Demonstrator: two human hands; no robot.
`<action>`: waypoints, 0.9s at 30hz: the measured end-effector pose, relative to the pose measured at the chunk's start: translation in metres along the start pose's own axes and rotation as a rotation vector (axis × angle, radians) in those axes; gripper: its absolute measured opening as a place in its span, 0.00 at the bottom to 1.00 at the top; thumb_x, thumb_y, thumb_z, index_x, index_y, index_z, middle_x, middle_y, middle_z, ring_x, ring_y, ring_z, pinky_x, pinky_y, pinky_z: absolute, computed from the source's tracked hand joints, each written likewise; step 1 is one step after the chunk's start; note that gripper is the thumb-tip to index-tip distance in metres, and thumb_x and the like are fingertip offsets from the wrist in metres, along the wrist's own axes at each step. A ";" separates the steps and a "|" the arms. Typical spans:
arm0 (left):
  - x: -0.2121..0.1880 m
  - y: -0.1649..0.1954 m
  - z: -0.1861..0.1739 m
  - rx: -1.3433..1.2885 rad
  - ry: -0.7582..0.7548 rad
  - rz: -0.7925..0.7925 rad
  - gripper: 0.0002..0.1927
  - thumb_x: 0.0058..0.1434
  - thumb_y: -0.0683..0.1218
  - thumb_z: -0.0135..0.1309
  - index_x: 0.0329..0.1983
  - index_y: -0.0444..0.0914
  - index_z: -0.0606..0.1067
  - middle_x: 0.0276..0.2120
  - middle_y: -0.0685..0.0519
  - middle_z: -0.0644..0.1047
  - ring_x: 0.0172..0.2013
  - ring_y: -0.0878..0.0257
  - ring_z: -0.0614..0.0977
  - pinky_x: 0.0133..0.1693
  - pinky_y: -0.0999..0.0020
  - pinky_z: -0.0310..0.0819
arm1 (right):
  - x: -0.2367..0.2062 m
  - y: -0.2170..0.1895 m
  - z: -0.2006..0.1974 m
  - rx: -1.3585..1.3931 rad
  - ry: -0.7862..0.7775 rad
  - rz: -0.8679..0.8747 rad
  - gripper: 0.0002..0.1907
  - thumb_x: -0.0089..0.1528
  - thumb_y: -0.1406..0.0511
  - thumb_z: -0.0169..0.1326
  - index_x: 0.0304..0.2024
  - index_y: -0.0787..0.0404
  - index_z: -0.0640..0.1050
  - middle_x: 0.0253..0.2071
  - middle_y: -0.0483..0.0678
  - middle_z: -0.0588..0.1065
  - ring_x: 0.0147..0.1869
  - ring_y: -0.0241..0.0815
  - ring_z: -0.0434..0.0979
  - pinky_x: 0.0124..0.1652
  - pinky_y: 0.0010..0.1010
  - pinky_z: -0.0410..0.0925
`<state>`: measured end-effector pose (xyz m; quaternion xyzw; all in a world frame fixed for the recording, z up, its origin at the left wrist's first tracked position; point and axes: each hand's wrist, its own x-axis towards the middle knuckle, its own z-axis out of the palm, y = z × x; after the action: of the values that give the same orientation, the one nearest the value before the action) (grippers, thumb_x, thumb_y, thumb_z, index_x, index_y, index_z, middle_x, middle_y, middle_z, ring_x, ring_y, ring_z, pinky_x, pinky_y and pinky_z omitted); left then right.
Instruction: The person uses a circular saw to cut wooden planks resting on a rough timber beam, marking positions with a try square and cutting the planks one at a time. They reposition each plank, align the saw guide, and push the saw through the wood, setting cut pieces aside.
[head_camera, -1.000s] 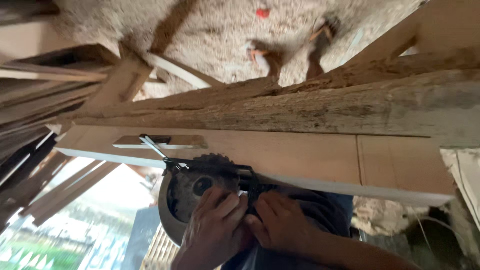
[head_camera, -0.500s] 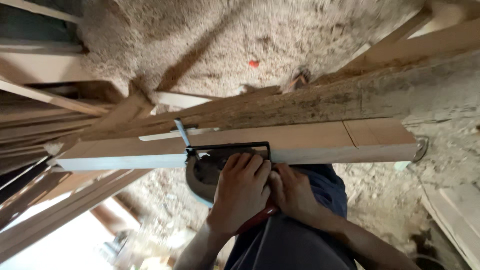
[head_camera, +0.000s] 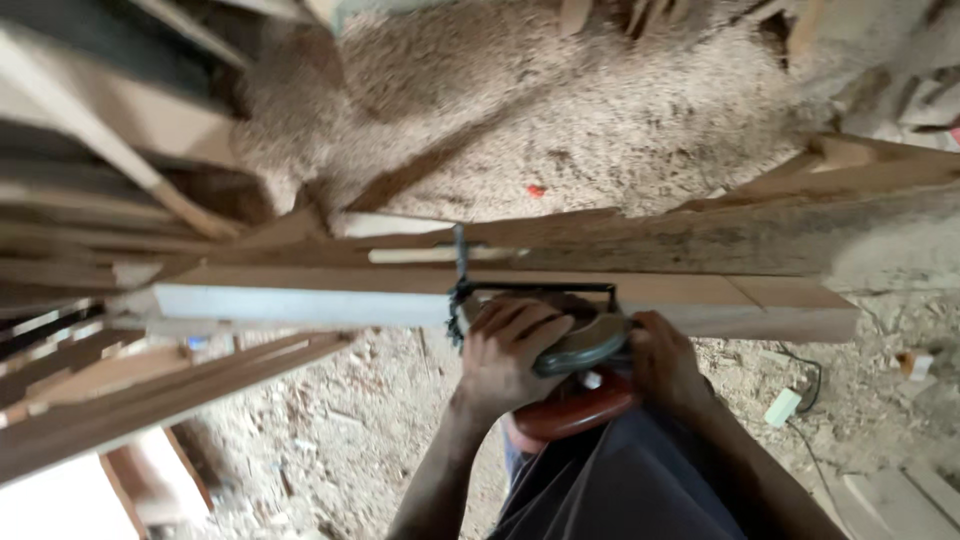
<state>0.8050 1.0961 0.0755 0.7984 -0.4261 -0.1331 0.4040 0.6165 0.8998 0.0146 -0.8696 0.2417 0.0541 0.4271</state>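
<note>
A pale wooden plank (head_camera: 300, 300) runs left to right across the middle of the head view, resting against a rough, darker beam (head_camera: 720, 240). A hand-held circular saw (head_camera: 575, 345) with a grey guard, a black base frame and a red body sits on the plank's near edge. My left hand (head_camera: 505, 355) grips the saw's guard from the left. My right hand (head_camera: 665, 365) holds the saw's right side, near the red body. The blade itself is hidden under the guard and my hands.
Sawdust covers the ground all around. Stacked planks and offcuts (head_camera: 90, 230) crowd the left side. A white plug and cable (head_camera: 785, 405) lie on the ground at the right. A small red object (head_camera: 537, 190) lies in the sawdust beyond the beam.
The view has swung, so the plank and saw now sit lower and further right in frame. Both hands stay on the saw, which has shifted along the plank.
</note>
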 end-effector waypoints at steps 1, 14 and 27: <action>-0.002 -0.001 0.002 -0.015 0.009 -0.005 0.24 0.47 0.49 0.71 0.47 0.40 0.81 0.45 0.51 0.81 0.48 0.55 0.83 0.55 0.54 0.77 | -0.001 0.001 0.003 -0.025 0.021 0.005 0.14 0.71 0.63 0.39 0.47 0.64 0.74 0.39 0.64 0.75 0.39 0.66 0.77 0.39 0.51 0.71; -0.002 0.003 -0.009 -0.061 0.031 -0.017 0.26 0.45 0.50 0.71 0.50 0.42 0.81 0.45 0.53 0.82 0.48 0.56 0.84 0.54 0.55 0.78 | -0.003 -0.022 0.001 -0.048 0.049 0.094 0.16 0.73 0.60 0.39 0.45 0.64 0.74 0.32 0.61 0.75 0.35 0.64 0.78 0.36 0.49 0.69; -0.038 -0.029 0.006 -0.230 0.200 0.054 0.25 0.58 0.56 0.66 0.54 0.39 0.78 0.48 0.48 0.80 0.44 0.56 0.85 0.50 0.57 0.82 | -0.010 -0.033 -0.015 -0.054 -0.009 0.072 0.16 0.74 0.60 0.41 0.53 0.63 0.74 0.45 0.64 0.74 0.47 0.64 0.76 0.45 0.49 0.70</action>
<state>0.7954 1.1321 0.0441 0.7443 -0.3870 -0.0901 0.5368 0.6213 0.9088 0.0510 -0.8712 0.2696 0.0797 0.4025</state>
